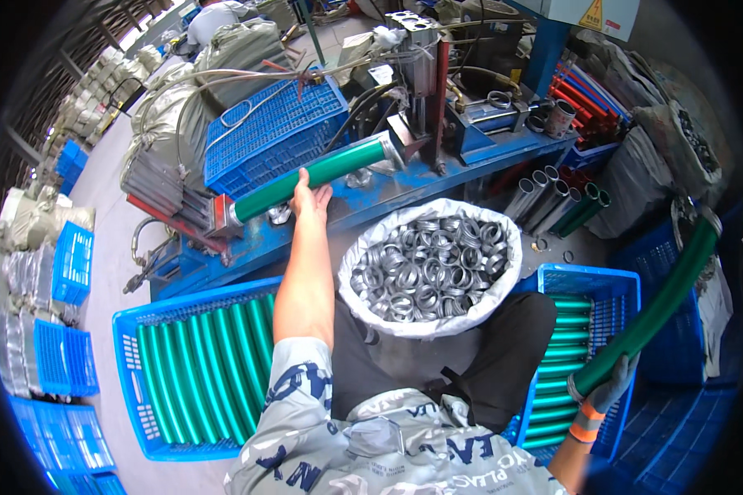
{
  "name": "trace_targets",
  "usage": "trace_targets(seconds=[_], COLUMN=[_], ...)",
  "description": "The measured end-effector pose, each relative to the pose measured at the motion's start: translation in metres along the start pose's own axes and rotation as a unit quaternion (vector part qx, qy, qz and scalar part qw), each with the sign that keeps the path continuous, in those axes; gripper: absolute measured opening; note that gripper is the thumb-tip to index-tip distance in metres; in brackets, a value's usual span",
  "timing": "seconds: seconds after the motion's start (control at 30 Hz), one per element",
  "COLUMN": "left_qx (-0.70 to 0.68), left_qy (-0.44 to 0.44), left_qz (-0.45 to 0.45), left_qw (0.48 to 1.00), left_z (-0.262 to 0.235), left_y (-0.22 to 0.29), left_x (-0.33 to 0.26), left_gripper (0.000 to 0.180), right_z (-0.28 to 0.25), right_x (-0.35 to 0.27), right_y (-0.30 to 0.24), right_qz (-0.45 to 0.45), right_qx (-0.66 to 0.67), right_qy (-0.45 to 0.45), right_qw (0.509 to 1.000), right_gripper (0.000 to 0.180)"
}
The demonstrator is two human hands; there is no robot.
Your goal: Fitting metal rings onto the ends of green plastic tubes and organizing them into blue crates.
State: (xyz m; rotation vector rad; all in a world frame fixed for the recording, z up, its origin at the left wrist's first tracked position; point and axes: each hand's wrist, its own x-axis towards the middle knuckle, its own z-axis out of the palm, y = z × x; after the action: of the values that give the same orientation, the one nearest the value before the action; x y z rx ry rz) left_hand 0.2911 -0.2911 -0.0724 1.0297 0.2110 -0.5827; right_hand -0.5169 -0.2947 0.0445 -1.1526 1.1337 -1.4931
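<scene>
A blue counter runs through our crowded workshop, just beyond one white sack of metal rings too many to count. The sack stands in the way, between us and the counter. One blue crate sits beyond the sack, leftward; two bins of green tubes flank it, the left bin and right bin. We handle two tubes: left of the sack, our left hand rests loosely spread against the mounted tube; to its right, our gloved right hand has its fingers wrapped round the ringed tube.
</scene>
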Motion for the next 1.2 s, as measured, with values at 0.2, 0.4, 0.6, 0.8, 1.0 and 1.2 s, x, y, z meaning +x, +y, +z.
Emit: trace_targets(seconds=[0.2, 0.4, 0.6, 0.8, 1.0, 1.2], left_qx=[0.064, 0.094, 0.101, 0.004, 0.190, 0.422], left_qy=[-0.028, -0.057, -0.067, -0.174, -0.100, -0.028], left_qz=[-0.006, -0.026, -0.061, -0.109, -0.039, 0.202], left_qw=[0.998, 0.994, 0.991, 0.979, 0.976, 0.883], left_z=[0.001, -0.008, 0.025, -0.046, -0.053, -0.197], left_y=[0.000, 0.007, -0.055, -0.011, -0.003, 0.047], left_x=[-0.012, -0.014, -0.019, 0.053, 0.002, -0.100], left_gripper=[0.083, 0.092, 0.086, 0.069, 0.093, 0.060], right_z=[-0.054, -0.143, -0.243, -0.242, -0.193, -0.136], right_x=[0.003, 0.004, -0.086, -0.100, -0.029, 0.085], right_y=[0.038, 0.102, 0.152, 0.257, 0.313, 0.381], right_qz=[-0.014, -0.027, 0.148, 0.255, 0.329, 0.375], right_qx=[-0.005, -0.207, -0.261, -0.288, -0.307, -0.260], right_qy=[0.035, 0.097, 0.113, 0.110, 0.156, 0.154], right_qw=[0.999, 0.973, 0.947, 0.916, 0.879, 0.876], right_gripper=[0.063, 0.059, 0.051, 0.056, 0.070, 0.077])
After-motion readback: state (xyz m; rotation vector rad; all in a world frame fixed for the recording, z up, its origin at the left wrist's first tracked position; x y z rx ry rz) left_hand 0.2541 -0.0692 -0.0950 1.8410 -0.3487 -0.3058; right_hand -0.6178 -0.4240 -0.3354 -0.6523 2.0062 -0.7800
